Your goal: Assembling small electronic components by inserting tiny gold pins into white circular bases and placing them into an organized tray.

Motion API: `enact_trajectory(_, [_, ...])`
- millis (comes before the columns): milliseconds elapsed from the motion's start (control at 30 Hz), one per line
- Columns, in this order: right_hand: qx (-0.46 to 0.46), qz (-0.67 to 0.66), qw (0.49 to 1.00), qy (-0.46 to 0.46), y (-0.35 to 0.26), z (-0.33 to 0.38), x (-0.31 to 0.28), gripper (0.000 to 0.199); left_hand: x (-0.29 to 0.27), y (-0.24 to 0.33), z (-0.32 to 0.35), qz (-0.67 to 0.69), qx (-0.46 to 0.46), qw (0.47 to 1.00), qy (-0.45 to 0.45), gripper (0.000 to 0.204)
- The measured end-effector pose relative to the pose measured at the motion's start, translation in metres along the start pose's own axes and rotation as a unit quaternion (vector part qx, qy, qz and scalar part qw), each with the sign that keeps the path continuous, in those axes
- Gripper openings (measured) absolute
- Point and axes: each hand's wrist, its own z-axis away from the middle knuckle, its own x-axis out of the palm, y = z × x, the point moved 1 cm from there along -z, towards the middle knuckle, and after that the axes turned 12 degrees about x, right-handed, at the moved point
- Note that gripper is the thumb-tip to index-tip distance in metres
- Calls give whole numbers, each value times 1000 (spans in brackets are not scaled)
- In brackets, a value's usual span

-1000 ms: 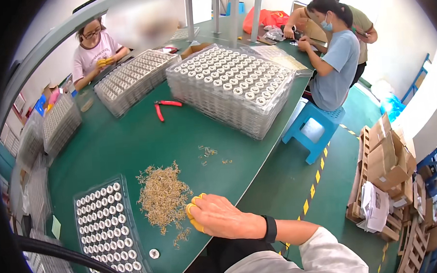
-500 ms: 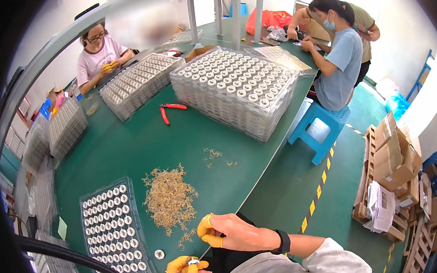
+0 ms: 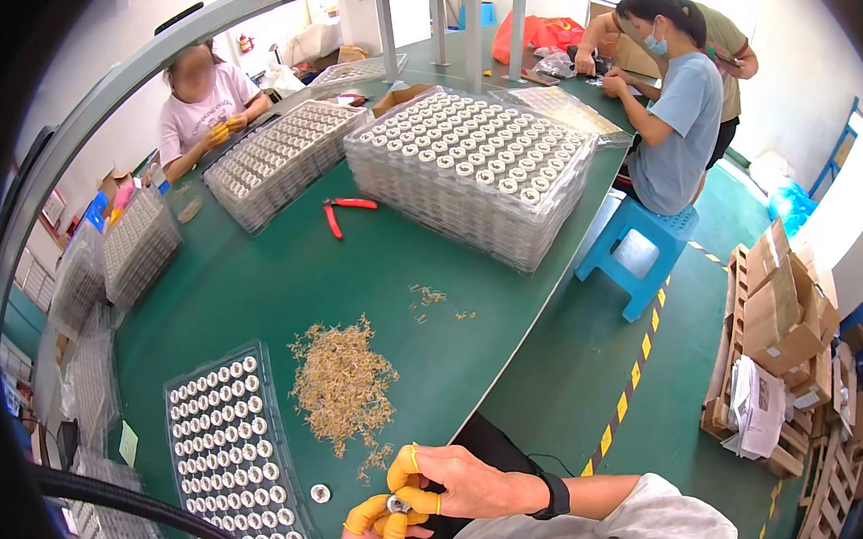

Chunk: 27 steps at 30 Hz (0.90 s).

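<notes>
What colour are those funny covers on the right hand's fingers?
Yellow; the finger cots show best in the head view.

The room is brightly lit, strongest toward the upper right, where the pale wall (image 3: 787, 75) washes out to white. Soft glare sits on the clear plastic of the large tray stack (image 3: 457, 201), and shadows on the green table (image 3: 231, 301) are faint. The fisheye lens bends the grey metal rail (image 3: 78, 105) into an arc and leaves black, rounded corners. A smooth blur covers one seated person's head (image 3: 192, 75); the small round piece (image 3: 397, 505) shows little fine detail
</notes>
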Motion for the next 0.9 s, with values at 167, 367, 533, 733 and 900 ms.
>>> enact_trajectory(167, [-6, 12, 1000, 1, -1, 0, 3, 20, -3, -6, 1, 2, 6, 1000, 3, 18])
enact_trajectory(367, [-6, 2, 1000, 25, -3, 1, 4, 20, -13, -21, 0, 30, 23, 999, 38, 23])
enact_trajectory(533, [-9, -18, 1000, 13, 1, 1, 6, 19, 0, 4, -1, -9, -14, 1000, 22, 17])
enact_trajectory(733, [-27, -8, 1000, 13, -1, 1, 6, 19, -14, -22, -1, 35, 25, 998, 36, 23])
enact_trajectory(900, [-25, -13, 1000, 11, -2, 4, 4, 19, -3, -2, 1, 4, 12, 1000, 26, 18])
